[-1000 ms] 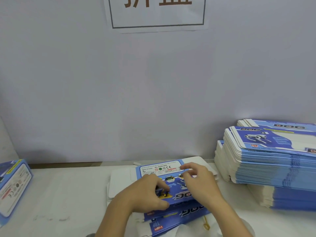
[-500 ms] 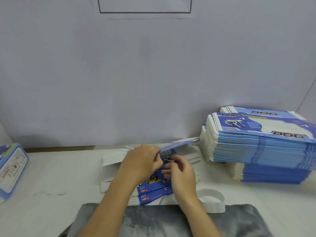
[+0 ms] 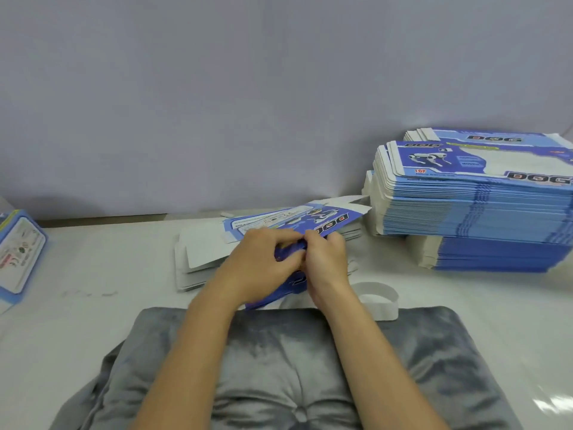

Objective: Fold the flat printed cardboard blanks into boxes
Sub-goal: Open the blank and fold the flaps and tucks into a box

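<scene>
2 hands are working just past the grey cushion point(image 3: 310, 361): the left hand point(image 3: 263, 268) and the right hand point(image 3: 325, 262) are both pinching the near edge of 1 blue printed blank point(image 3: 297, 220), which is tilting up off a small pile of blanks point(image 3: 198, 262) on the table point(image 3: 93, 305); no fold is showing yet; farther right, a tall stack point(image 3: 474, 212) is waiting, so most work seems left; 1 finished box point(image 3: 18, 252) is standing far left.
</scene>
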Available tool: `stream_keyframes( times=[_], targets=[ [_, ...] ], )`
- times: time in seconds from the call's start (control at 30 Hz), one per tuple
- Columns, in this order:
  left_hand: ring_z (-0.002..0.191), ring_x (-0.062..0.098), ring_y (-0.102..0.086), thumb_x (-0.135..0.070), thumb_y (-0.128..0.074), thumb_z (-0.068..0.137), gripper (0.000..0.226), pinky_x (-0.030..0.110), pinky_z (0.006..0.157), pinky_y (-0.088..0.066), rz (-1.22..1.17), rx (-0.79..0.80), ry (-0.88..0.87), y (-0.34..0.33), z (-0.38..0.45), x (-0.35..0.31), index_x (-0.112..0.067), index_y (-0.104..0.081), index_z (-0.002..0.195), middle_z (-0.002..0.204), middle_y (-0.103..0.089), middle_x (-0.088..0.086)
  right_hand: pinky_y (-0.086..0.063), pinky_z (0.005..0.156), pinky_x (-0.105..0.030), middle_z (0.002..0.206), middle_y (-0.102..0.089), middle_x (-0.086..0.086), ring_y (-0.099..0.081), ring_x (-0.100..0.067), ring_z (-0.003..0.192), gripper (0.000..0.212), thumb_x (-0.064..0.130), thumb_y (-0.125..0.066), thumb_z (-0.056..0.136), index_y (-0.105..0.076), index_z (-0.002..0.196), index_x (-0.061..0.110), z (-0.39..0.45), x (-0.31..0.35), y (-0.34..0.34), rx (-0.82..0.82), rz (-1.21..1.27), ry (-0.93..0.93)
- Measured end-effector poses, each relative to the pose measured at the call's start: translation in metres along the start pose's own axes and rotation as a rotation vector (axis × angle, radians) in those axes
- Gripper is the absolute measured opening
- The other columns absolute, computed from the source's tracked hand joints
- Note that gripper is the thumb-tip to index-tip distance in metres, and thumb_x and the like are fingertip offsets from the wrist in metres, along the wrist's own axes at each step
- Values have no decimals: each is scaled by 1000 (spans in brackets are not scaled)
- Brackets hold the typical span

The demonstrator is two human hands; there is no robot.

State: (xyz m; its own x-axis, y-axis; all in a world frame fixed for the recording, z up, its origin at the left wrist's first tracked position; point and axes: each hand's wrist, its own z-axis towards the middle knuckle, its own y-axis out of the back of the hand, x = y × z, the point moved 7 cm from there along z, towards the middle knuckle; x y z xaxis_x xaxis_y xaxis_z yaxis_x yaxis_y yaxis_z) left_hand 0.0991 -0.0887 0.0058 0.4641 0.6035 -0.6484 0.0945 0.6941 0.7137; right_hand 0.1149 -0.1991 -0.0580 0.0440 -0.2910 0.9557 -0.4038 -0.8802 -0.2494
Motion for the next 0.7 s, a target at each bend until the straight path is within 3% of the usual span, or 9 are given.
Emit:
stream_keyframes(
  times=[0.1, 0.17, 0.23, 0.3, 0.37, 0.47, 0.53, 0.6, 0.7],
  targets=[
    [101, 5, -66, -22, -63, 96, 18, 26, 88, -53, -47, -224, 60, 36, 2, 19, -23, -77, 107, 105, -74, -11, -59, 55, -33, 97, -71, -20, -73, -30, 82, 12, 0, -45, 97, -56, 94, 5, -4, 7, -3, 53, 156, -21],
    [105, 6, -66, -21, -62, 97, 17, 19, 84, -52, -88, -378, 125, 62, -2, 39, -23, -75, 108, 107, -72, -13, -58, 52, -30, 92, -68, -17, -72, -30, 81, 13, 0, -44, 97, -53, 91, 7, -8, 14, -5, 47, 206, -5],
    [112, 11, -63, -18, -60, 97, 20, 20, 91, -48, -87, -479, 182, 79, -8, 58, -22, -71, 114, 112, -68, -10, -58, 52, -31, 86, -63, -17, -69, -31, 79, 12, 0, -45, 97, -50, 89, 8, -16, 22, -9, 36, 208, 32],
    [121, 16, -57, -17, -59, 97, 27, 26, 100, -43, -93, -558, 239, 90, -13, 73, -18, -65, 124, 125, -64, -2, -60, 54, -36, 79, -58, -14, -65, -28, 71, 15, 0, -46, 95, -47, 84, 9, -27, 32, -19, 45, 145, 120],
    [127, 16, -51, -20, -58, 98, 35, 24, 98, -38, -100, -623, 282, 98, -17, 80, -18, -57, 133, 135, -57, 1, -56, 58, -45, 73, -53, -10, -56, -29, 67, 16, 0, -48, 94, -46, 83, 12, -38, 46, -30, 99, 35, 244],
    [138, 14, -39, -33, -61, 98, 55, 20, 102, -31, -142, -702, 270, 107, -21, 78, -18, -41, 147, 150, -44, 0, -43, 57, -31, 63, -49, 7, -47, -15, 60, 27, -1, -51, 96, -46, 74, 14, -46, 80, -35, 227, -171, 477],
    [144, 11, -30, -51, -65, 90, 80, 22, 108, -31, -281, -736, 240, 111, -23, 73, -20, -28, 154, 159, -32, -1, -49, 66, -25, 77, -63, 8, -58, -8, 70, 27, 0, -51, 99, -57, 84, 20, -48, 103, -27, 296, -288, 601],
    [143, 8, -32, -62, -66, 77, 98, 23, 105, -41, -458, -731, 178, 113, -25, 63, -25, -21, 156, 161, -30, -3, -57, 81, -29, 101, -73, 0, -69, -13, 95, 30, -1, -48, 101, -61, 100, 26, -44, 116, -14, 359, -292, 638],
    [118, 13, -63, -54, -71, 81, 72, 29, 82, -59, -605, -656, 31, 110, -21, 43, -24, -43, 141, 135, -62, -6, -60, 76, -29, 113, -75, 1, -72, -17, 105, 33, -1, -46, 102, -61, 119, 25, -36, 119, -4, 454, -216, 592]
  ],
)
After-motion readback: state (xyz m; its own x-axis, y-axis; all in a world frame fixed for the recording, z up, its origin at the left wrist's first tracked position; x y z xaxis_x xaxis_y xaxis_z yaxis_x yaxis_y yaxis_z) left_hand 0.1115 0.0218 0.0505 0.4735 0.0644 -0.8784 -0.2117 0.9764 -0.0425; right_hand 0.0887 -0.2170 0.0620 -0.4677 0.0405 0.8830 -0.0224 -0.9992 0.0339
